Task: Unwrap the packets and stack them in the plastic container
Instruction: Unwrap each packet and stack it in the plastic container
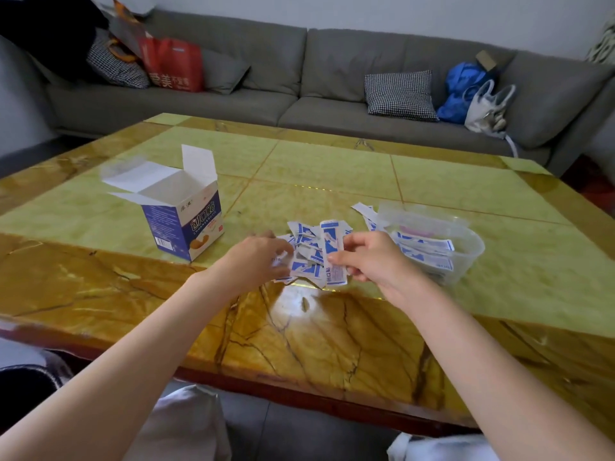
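Note:
A loose pile of white-and-blue packets [307,247] lies on the marble table [332,168] in front of me. My right hand [369,257] pinches one upright strip of packets [332,251] at the pile's right side. My left hand [256,257] reaches into the pile's left side with curled fingers on a packet [281,259]; its grip is blurred. To the right stands a clear plastic container [466,257] with several packets stacked inside.
An open white-and-blue cardboard box [183,224] stands on the table to the left of the pile. A few torn wrappers [366,214] lie behind the container. A grey sofa [299,81] with cushions and bags runs along the far side.

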`<state>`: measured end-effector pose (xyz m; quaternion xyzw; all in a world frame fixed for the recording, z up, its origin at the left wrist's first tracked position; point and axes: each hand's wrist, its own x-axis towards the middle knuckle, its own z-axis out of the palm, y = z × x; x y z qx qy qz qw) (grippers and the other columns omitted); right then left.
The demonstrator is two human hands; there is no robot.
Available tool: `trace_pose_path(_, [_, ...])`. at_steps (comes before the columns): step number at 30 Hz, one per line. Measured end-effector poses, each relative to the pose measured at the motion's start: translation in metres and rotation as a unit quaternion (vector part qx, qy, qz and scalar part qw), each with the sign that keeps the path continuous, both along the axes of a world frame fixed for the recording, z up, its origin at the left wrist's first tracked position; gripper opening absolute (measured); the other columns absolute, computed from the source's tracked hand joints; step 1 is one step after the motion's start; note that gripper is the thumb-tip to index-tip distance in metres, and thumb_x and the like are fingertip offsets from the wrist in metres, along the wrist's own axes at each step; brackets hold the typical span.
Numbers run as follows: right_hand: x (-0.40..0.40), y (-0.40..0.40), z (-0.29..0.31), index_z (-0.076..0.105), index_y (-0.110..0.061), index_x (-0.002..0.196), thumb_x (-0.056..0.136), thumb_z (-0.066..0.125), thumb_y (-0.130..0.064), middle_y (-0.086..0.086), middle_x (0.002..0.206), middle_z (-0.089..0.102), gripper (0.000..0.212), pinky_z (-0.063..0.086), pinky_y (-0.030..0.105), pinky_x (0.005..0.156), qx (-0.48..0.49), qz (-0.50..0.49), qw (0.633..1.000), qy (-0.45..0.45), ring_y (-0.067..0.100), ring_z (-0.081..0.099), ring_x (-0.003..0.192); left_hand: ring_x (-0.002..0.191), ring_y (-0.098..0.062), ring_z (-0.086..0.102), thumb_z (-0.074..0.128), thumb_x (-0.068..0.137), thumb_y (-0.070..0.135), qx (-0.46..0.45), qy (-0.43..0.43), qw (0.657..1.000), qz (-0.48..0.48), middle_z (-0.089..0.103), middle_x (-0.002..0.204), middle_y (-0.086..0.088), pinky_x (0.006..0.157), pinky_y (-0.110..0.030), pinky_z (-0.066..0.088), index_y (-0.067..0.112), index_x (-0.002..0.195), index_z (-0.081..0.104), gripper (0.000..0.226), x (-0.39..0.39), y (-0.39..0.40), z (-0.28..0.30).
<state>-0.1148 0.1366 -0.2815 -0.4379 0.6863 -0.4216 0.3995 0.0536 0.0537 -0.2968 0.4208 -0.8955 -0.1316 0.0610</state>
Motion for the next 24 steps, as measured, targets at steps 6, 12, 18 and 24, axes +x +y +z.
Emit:
trace_pose_path(6, [0.004, 0.000, -0.009, 0.060, -0.004, 0.100, 0.081, 0.064, 0.005, 0.017, 0.081, 0.067, 0.021, 0.038, 0.018, 0.039, 0.086, 0.061, 0.994, 0.011, 0.012, 0.054, 0.046, 0.072, -0.008, 0.051, 0.060, 0.087, 0.023, 0.005, 0.056, 0.998, 0.028, 0.064, 0.093, 0.000, 0.057, -0.013, 0.034, 0.014, 0.096, 0.065, 0.014, -0.001, -0.005, 0.004])
trace_pose_path(12, [0.006, -0.005, -0.005, 0.061, -0.010, 0.085, 0.092, 0.054, -0.009, 0.008, 0.083, 0.067, 0.010, 0.036, 0.017, 0.041, 0.017, 0.029, 0.994, -0.101, 0.010, 0.053, 0.049, 0.061, -0.009, 0.055, 0.064, 0.084, 0.026, 0.151, 0.220, 0.957, 0.110, 0.063, 0.070, 0.004, 0.063, -0.022, 0.048, 0.018, 0.083, 0.065, 0.008, 0.009, -0.005, 0.015])
trace_pose_path(18, [0.008, -0.002, 0.003, 0.056, -0.009, 0.081, 0.083, 0.064, -0.002, 0.009, 0.072, 0.061, 0.011, 0.029, 0.015, 0.032, -0.036, -0.026, 0.976, -0.212, 0.007, 0.046, 0.039, 0.064, -0.008, 0.059, 0.065, 0.084, 0.018, 0.237, 0.264, 0.934, 0.050, 0.066, 0.075, 0.001, 0.062, -0.013, 0.051, 0.011, 0.087, 0.067, 0.007, -0.007, 0.014, 0.021])
trace_pose_path(24, [-0.001, 0.008, 0.019, 0.063, -0.015, 0.101, 0.088, 0.060, -0.011, 0.000, 0.082, 0.065, 0.014, 0.044, 0.024, 0.060, -0.135, -0.029, 0.936, 0.324, 0.008, 0.054, 0.058, 0.114, -0.016, 0.054, 0.055, 0.090, 0.016, 0.023, 0.148, 0.989, 0.013, 0.055, 0.128, 0.001, 0.097, -0.029, 0.043, 0.018, 0.122, 0.056, 0.032, -0.019, 0.001, 0.016])
